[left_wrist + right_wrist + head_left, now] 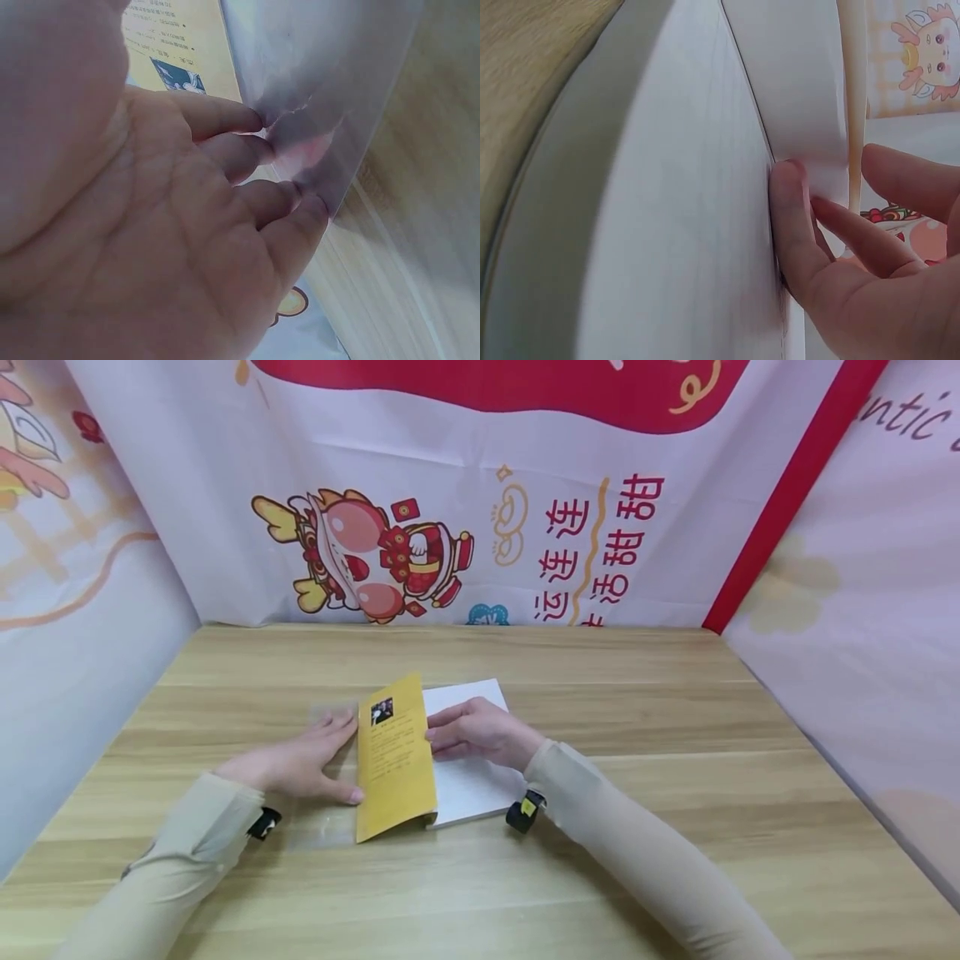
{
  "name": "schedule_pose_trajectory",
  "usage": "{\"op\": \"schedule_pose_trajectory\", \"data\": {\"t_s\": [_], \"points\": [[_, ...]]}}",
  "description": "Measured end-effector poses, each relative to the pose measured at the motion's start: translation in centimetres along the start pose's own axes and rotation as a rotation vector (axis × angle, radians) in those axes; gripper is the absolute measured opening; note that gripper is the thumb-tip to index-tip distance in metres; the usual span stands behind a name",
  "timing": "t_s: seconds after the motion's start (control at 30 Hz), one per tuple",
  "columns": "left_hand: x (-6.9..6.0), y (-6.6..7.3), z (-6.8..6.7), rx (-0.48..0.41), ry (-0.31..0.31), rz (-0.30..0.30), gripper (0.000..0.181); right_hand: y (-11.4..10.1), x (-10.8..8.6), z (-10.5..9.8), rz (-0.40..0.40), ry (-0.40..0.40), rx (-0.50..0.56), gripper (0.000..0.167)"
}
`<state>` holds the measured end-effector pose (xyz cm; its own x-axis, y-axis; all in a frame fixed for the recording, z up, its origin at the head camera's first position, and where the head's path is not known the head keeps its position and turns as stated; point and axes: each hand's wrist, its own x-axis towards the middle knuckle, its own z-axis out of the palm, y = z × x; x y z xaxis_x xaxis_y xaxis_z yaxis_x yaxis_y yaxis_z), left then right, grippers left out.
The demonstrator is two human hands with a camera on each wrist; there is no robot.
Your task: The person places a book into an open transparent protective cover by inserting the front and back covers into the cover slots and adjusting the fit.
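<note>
A printed cloth backdrop [450, 452] is hanging along the far side, showing a cartoon dragon figure and red lettering; in front of it a wood-grained worktop [645, 877] is spreading across the scene; on its middle a white book [472, 797] is lying, its near side slightly tilted to the eye.

Over the book's left part a yellow flap [393, 777] is standing partly lifted, its near edge curving above the worktop; to its left a clear plastic sheet [322, 833] is lying, catching the light.

The left hand [303, 764] is resting left of the flap, palm down, thumb spread away from the fingers; its fingertips are touching the clear sheet and its thumb is meeting the flap's left edge; the right hand [480, 732] is reaching in over the book from the right, its fingers bending towards the flap's right edge and its white inner side; whether they are pinching it, one cannot tell.

A dark wrist device [522, 812] is sitting at the right cuff; a small printed photo [382, 711] is showing near the flap's far end, above lines of text.
</note>
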<state>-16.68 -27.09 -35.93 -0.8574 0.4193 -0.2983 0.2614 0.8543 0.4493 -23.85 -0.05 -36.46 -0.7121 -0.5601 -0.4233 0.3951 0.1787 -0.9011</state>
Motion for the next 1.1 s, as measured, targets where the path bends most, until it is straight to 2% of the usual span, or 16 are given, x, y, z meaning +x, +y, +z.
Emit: {"op": "schedule_pose_trajectory", "data": {"t_s": [0.2, 0.43, 0.73, 1.1], "points": [[0.2, -0.2, 0.4, -0.003, 0.006, 0.000, 0.127, 0.6, -0.1, -0.2, -0.004, 0.014, 0.009, 0.031], [0.1, -0.5, 0.4, -0.017, -0.012, -0.030, 0.138, 1.1, -0.2, -0.3, -0.014, -0.016, -0.012, 0.029], [0.1, -0.3, 0.3, -0.009, 0.000, -0.026, 0.137, 1.2, -0.2, -0.8, -0.011, -0.058, 0.019, 0.029], [0.3, -0.3, 0.2, -0.013, 0.018, -0.017, 0.138, 1.0, 0.0, -0.9, -0.024, -0.053, -0.050, 0.034]]}}
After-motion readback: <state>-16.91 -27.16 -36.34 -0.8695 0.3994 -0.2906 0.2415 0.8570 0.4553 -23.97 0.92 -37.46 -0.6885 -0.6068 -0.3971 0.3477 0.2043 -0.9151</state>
